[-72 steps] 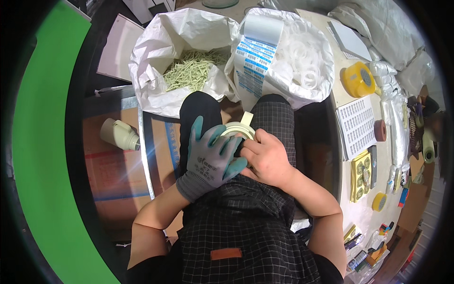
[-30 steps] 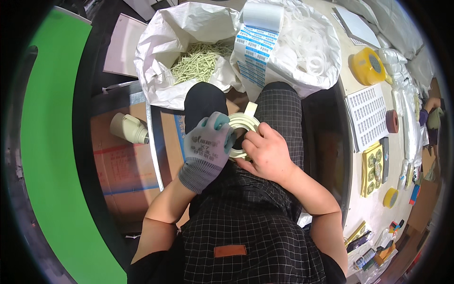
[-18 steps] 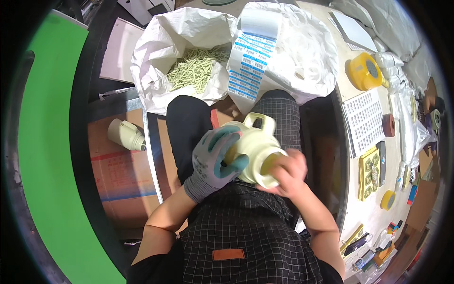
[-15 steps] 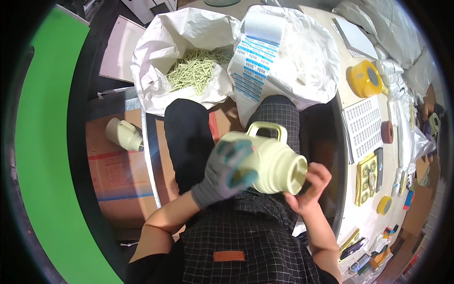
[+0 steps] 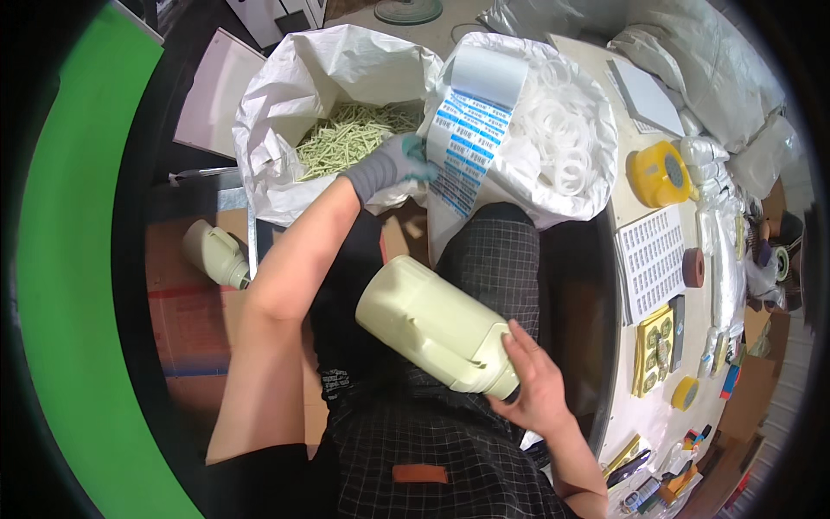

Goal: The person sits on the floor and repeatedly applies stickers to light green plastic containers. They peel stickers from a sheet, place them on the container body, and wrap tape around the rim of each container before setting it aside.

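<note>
A pale green thermos jug (image 5: 428, 324) lies tilted across my lap, its wide base to the upper left. My bare right hand (image 5: 534, 381) grips its narrow neck end, thumb beneath and fingers on top. My left hand (image 5: 398, 169), in a grey and green glove, reaches forward over my knee. Its bent fingers pinch at the left edge of a blue and white label strip (image 5: 467, 147). The strip hangs from a label roll (image 5: 488, 73) resting on a white bag; the exact fingertip contact is partly hidden.
Ahead stands a white sack (image 5: 268, 112) of small pale green sticks (image 5: 346, 143), beside a bag of white rings (image 5: 562, 138). Another pale green jug (image 5: 214, 253) lies on cardboard at left. The right-hand worktable (image 5: 618, 428) carries tape rolls (image 5: 661, 176), label sheets (image 5: 650, 264) and plastic bags.
My left hand has left the jug and reached forward to the label strip. The jug has turned over in my right hand, its handle rolling from the far side toward me.
</note>
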`<state>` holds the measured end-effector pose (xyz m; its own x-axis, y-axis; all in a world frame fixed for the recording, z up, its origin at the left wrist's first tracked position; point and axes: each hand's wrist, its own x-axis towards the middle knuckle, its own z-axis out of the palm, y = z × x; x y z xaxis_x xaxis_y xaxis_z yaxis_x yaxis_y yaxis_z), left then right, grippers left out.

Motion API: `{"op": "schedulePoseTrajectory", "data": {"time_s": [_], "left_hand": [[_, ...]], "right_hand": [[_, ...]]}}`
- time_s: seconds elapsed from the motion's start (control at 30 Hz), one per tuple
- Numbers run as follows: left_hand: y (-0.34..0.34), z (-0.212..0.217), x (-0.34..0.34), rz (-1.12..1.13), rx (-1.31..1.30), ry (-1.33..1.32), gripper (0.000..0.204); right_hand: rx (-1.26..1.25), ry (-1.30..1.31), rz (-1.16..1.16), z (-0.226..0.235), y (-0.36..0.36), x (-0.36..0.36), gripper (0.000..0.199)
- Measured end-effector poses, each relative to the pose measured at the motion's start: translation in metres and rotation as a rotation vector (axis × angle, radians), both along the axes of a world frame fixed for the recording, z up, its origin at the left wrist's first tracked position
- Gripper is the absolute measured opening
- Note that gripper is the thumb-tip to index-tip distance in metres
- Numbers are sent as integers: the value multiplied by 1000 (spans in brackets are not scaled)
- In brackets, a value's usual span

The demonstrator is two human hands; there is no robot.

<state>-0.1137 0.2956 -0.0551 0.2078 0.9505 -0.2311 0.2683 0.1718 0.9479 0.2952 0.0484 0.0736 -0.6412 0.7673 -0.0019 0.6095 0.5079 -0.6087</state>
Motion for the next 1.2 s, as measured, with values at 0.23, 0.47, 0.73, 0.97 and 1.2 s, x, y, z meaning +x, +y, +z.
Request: {"op": "schedulePoseTrajectory", "data": {"time_s": [0.23, 0.47, 0.73, 0.97, 1.2], "left_hand": [[-67, 34, 18, 152, 121, 436, 67], [-60, 33, 21, 161, 55, 87, 78], [-86, 51, 16, 261, 487, 496, 33], [-106, 56, 22, 323, 530, 541, 20], [-206, 119, 39, 797, 502, -6, 22]], "right_hand": [[-80, 79, -53, -11, -1, 0, 108], [-147, 66, -83, -5, -5, -1, 107], [-353, 77, -154, -10, -13, 1, 125], [-511, 125, -236, -9, -18, 1, 126], [-487, 564, -439, -32, -25, -22, 123]]}}
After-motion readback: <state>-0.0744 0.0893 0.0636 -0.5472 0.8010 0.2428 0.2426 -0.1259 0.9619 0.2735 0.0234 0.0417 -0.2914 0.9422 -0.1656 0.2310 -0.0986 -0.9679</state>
